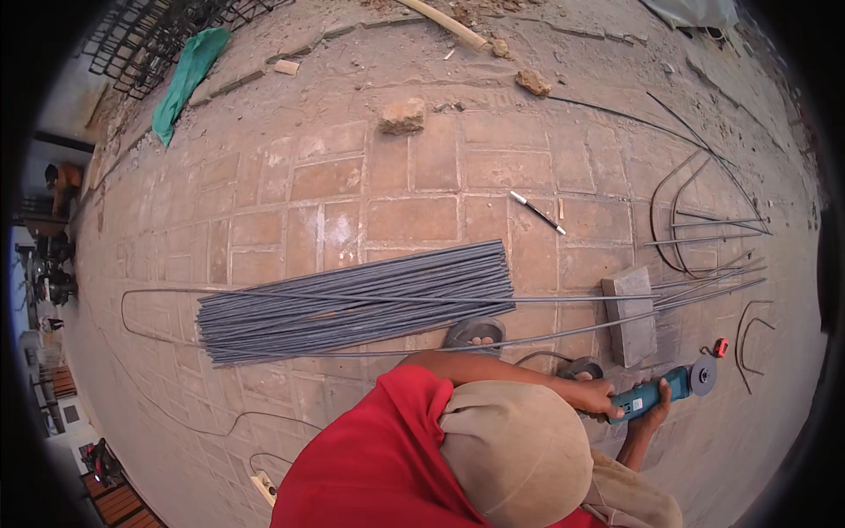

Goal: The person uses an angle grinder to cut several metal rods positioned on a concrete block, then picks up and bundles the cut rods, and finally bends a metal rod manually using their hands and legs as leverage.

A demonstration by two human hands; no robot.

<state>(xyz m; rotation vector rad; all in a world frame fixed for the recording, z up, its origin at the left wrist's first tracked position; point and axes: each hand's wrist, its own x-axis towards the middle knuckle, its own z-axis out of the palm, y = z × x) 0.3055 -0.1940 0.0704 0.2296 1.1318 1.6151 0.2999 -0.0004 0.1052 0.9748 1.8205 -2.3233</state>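
Observation:
My left hand [597, 396] grips the rear body of a teal angle grinder [656, 396]. My right hand [653, 415] holds it from below, nearer the grey disc [702, 376]. The disc hovers just past a grey paving block [629, 312], below the ends of a few long thin steel rods [704, 295] that lie across the block. These rods run left to a thick bundle of grey steel rods [352, 304] on the brick paving. My sandalled foot [475, 333] rests on the rods near the bundle's right end.
Curved and bent rods [695, 220] lie at the right, with a small red item [720, 346] nearby. A black and white marker [537, 212], stones [402, 114], a green cloth [185, 75], a rebar cage [150, 35] and a power strip [264, 484] are around.

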